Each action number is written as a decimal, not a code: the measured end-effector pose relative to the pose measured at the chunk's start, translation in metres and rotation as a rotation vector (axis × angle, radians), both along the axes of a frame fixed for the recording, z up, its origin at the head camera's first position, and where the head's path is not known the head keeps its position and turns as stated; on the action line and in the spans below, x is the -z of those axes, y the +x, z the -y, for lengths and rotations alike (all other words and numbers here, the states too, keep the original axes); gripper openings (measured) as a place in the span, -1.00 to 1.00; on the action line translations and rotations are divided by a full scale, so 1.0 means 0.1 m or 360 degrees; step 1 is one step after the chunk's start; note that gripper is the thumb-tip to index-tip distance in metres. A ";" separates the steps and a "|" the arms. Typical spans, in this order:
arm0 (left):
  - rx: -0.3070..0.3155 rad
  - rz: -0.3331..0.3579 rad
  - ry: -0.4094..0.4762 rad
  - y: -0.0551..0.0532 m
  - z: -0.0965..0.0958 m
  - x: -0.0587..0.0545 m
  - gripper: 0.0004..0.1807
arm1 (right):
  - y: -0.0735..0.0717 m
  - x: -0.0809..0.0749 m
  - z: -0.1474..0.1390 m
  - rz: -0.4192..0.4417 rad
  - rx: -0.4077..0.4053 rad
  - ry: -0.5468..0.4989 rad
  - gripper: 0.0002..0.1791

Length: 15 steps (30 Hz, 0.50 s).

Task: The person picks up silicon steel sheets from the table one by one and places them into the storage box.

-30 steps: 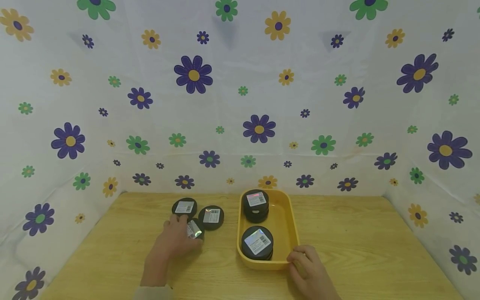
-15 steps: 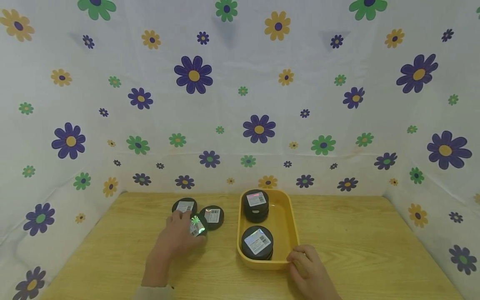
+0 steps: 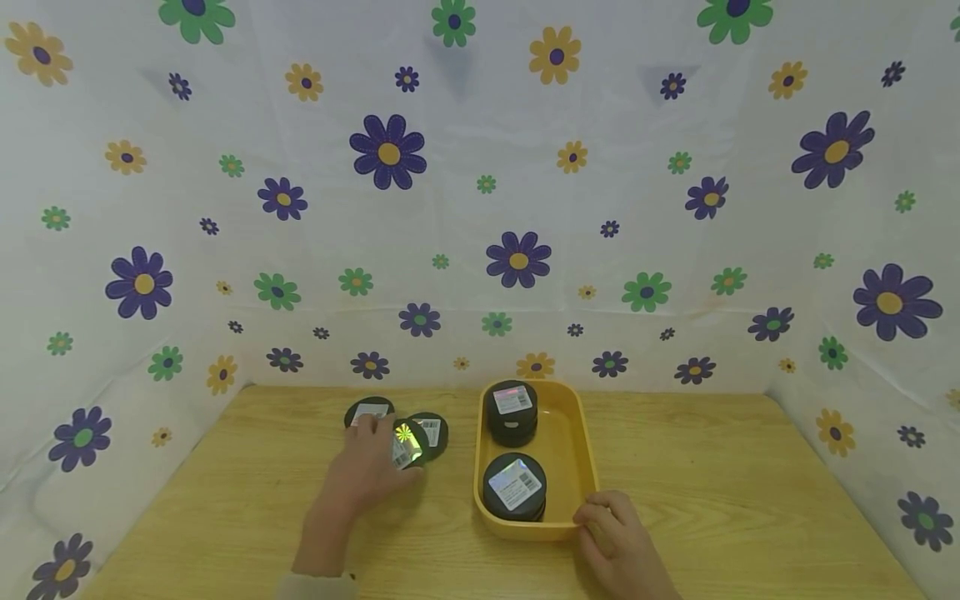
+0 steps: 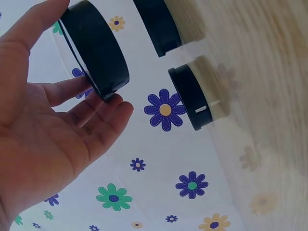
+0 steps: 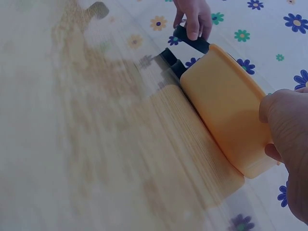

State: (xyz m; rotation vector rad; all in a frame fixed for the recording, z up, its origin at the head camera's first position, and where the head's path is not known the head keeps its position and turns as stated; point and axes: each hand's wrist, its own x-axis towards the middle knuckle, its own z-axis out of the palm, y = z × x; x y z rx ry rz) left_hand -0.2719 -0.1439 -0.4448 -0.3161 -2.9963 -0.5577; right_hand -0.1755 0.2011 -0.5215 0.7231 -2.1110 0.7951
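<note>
My left hand [image 3: 366,467] grips a round black flat container [image 4: 98,53] by its edge, thumb on one side and fingers on the other. In the left wrist view it hangs tilted above the table. A shiny label is on its top. Behind it, a second black container [image 3: 365,406] and a third black container [image 3: 438,435] rest on the table, both partly covered by the hand or the held one. At the near right corner of a yellow tray [image 3: 567,458], my right hand [image 3: 626,546] holds the rim, thumb and fingers on either side of the wall [image 5: 221,106].
Along the tray's left side stand two stacks of black containers, a far stack [image 3: 512,417] and a near stack [image 3: 515,492]. The tray's right half shows bare floor. A flower-patterned cloth [image 3: 480,208] rises behind the wooden table [image 3: 712,483].
My left hand has picked up the nearest black container and moved it slightly up and to the right, over part of another one. The right hand and tray have stayed put.
</note>
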 end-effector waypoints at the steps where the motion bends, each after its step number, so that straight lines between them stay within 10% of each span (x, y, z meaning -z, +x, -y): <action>1: 0.0006 -0.0013 0.0004 0.00 -0.01 -0.01 0.03 | 0.00 0.01 0.00 -0.0004 0.0001 0.0001 -0.65; 15: 0.0034 -0.0157 0.0056 0.01 -0.11 -0.02 0.01 | 0.00 0.00 0.00 -0.0005 0.0005 -0.0019 -0.62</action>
